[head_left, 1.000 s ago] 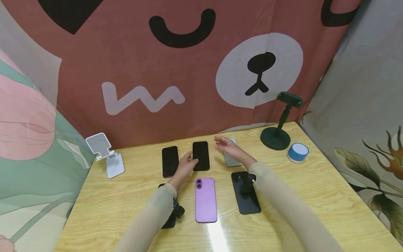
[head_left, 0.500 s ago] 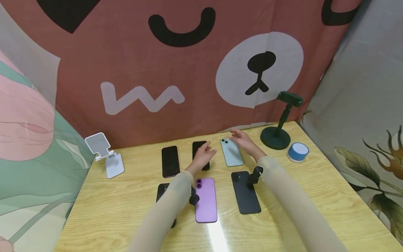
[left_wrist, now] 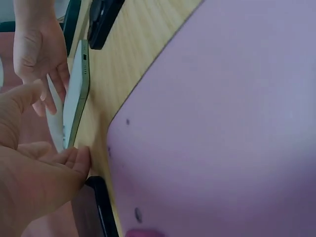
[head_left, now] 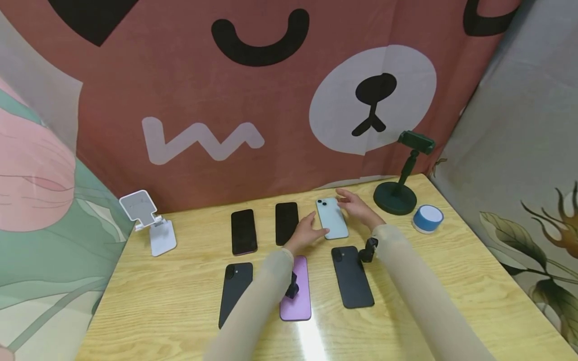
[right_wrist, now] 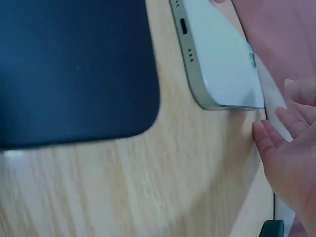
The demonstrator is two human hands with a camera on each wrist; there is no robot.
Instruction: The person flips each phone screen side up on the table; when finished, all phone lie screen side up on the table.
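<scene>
A light blue phone (head_left: 332,218) lies back up at the rear of the table, its two camera lenses at the far end. My left hand (head_left: 308,234) is at its left side, fingers loosely extended and thumb tip close to its lower left edge. On its other side, my right hand (head_left: 356,206) hovers near the upper right edge with relaxed fingers. The right wrist view shows a small gap between the right hand (right_wrist: 291,153) and the light blue phone (right_wrist: 222,59). Whether the left thumb touches the phone is unclear. Neither hand grips anything.
Two black phones (head_left: 244,231) (head_left: 286,223) lie to the left. Nearer me are a purple phone (head_left: 301,306), partly under my left sleeve, and two dark phones (head_left: 235,286) (head_left: 353,277). A white stand (head_left: 162,238), green stand (head_left: 395,198) and blue-white cylinder (head_left: 427,219) stand at the sides.
My left hand has moved right, from between the two black phones to the light blue phone. My right hand has shifted from above that phone to its right side, uncovering it.
</scene>
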